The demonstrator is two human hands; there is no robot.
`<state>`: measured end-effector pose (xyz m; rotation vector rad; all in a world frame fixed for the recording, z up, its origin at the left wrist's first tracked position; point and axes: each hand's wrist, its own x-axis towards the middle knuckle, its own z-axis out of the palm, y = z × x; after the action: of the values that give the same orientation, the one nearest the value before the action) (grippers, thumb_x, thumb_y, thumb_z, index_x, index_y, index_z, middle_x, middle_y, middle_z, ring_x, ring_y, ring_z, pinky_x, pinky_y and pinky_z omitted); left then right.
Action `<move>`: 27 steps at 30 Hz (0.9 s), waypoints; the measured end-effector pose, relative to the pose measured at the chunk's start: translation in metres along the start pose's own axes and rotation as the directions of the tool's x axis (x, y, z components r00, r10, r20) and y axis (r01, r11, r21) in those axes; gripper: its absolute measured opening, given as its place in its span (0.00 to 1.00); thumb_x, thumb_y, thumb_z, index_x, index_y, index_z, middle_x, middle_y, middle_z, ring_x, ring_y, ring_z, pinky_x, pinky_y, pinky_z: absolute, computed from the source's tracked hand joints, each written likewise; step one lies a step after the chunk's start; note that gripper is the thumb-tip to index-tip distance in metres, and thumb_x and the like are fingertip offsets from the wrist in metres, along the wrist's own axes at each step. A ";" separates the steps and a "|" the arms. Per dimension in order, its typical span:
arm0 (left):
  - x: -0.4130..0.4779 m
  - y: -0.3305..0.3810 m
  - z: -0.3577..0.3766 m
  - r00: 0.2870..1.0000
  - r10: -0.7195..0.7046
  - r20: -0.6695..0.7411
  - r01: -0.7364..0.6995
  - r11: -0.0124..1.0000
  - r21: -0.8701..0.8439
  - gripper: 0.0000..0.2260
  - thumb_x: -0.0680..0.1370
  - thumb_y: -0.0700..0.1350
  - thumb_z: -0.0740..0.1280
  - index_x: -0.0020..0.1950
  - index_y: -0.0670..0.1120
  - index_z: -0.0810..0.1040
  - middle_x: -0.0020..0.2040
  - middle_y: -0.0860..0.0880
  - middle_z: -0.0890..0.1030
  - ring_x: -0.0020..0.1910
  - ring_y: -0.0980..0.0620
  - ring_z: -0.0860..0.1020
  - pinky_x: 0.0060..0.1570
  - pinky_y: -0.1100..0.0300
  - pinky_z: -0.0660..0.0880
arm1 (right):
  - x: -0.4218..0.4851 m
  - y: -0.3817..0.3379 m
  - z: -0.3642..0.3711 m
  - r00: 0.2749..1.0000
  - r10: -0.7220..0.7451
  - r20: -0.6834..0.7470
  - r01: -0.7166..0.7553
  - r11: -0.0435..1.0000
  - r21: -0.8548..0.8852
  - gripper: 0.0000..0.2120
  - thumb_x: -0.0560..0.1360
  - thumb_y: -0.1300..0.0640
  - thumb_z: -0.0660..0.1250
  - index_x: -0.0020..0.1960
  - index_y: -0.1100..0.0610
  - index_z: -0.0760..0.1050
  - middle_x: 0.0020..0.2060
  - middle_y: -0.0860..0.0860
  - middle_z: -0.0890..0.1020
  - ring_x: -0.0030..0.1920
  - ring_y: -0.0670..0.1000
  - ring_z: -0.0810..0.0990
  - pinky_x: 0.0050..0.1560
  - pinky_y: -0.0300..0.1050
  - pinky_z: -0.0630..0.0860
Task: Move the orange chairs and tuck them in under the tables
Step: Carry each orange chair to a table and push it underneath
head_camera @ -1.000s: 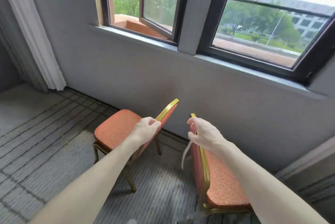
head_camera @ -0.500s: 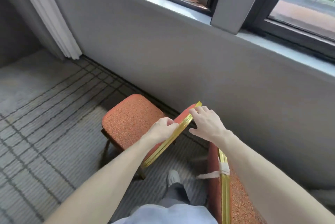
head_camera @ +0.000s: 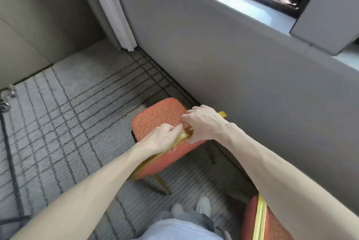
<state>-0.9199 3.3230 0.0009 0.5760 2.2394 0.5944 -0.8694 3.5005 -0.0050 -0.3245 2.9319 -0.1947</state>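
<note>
Nearest, at the lower right, the second orange chair (head_camera: 249, 220) shows only its backrest edge, beside the person's shoes (head_camera: 203, 203). Farther out, the orange chair (head_camera: 155, 117) stands on the striped carpet (head_camera: 77, 123), close to the grey wall (head_camera: 252, 74), with no table in view. Both hands are on its gold top rail (head_camera: 182, 137). The left hand (head_camera: 161, 139) grips the rail with its fingers folded over it. Just beyond and touching it, the right hand (head_camera: 204, 123) has its fingers curled round the same rail. Half a second ago the right hand's fingers lay nearly straight on the rail, and a second ago that hand held the second chair. Far left, a white curtain (head_camera: 110, 6) hangs in the corner.
</note>
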 end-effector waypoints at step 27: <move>0.172 -0.095 -0.308 0.598 -0.075 -0.798 0.162 0.986 0.029 0.27 0.84 0.57 0.51 0.33 0.44 0.75 0.40 0.40 0.84 0.46 0.38 0.81 0.46 0.50 0.73 | 0.414 -0.004 -0.144 0.988 -0.142 -0.061 0.149 0.978 0.144 0.13 0.71 0.45 0.66 0.34 0.50 0.68 0.34 0.50 0.80 0.40 0.58 0.80 0.37 0.43 0.68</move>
<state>-1.2789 3.2706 0.0454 0.1885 3.1494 0.7765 -1.2944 3.4180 0.0658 -0.5184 2.9222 -0.4452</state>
